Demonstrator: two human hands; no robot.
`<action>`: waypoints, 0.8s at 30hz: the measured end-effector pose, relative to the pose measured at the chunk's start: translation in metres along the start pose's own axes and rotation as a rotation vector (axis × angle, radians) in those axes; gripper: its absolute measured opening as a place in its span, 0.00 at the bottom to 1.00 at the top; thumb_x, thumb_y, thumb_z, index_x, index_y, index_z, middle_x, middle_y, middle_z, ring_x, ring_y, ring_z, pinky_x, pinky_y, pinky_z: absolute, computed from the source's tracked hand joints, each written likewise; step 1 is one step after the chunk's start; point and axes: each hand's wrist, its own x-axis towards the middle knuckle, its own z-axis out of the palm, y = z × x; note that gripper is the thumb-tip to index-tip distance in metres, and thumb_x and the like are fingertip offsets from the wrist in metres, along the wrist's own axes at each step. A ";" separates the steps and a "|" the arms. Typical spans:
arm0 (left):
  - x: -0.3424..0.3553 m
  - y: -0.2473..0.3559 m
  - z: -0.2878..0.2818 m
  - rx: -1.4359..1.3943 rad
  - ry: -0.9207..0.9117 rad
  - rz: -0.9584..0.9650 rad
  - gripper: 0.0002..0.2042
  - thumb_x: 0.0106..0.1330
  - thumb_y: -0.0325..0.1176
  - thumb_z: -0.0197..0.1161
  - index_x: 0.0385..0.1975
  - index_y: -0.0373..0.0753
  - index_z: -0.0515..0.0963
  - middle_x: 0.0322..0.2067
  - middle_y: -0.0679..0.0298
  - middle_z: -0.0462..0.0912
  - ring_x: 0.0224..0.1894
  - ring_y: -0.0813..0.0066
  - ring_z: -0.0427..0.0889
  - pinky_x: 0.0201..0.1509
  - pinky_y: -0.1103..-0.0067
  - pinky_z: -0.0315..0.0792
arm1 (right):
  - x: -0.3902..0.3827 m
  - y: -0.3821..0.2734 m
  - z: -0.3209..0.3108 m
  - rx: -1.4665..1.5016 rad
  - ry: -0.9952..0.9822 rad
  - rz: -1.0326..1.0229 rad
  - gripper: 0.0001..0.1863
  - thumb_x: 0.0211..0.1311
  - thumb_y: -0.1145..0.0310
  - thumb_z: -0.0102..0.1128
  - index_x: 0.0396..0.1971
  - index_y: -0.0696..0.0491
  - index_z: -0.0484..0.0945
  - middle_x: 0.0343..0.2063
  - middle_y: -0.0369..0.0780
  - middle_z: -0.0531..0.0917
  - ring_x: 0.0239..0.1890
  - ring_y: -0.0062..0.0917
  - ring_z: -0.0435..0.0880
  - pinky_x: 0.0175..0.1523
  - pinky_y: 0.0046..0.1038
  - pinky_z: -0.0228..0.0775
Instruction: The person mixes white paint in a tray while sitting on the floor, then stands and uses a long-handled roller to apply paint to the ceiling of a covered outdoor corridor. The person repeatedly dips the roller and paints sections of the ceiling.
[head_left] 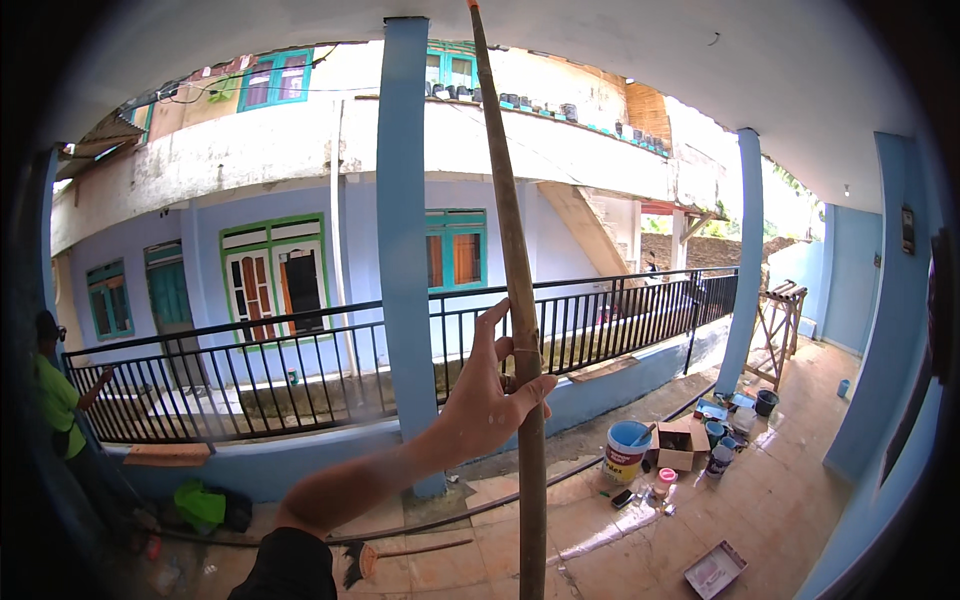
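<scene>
A long brown wooden pole (510,230) stands almost upright in front of me, running from the lower edge to the top of the picture. Its far end narrows to a bit of orange close to the ceiling; whatever lies beyond is cut off. My left hand (488,398) is closed around the pole at mid-height, thumb across the near side and index finger reaching up along it. The other fingers are partly hidden behind the shaft. Pale specks dot the back of this hand. My right hand is out of view.
A blue column (408,250) and black railing (640,300) stand beyond the pole. On the right floor are a paint bucket (622,462), cardboard box (678,452), paint tray (715,570) and wooden trestle (780,335). A broom (368,562) lies below. A person (60,400) stands far left.
</scene>
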 end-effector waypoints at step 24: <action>0.206 -0.055 -0.154 0.170 0.199 -0.042 0.37 0.63 0.23 0.64 0.71 0.34 0.52 0.42 0.50 0.77 0.29 0.63 0.86 0.37 0.65 0.86 | 0.222 -0.106 0.112 0.153 -0.141 -0.363 0.11 0.59 0.70 0.68 0.26 0.51 0.72 0.15 0.29 0.71 0.16 0.13 0.68 0.19 0.22 0.59</action>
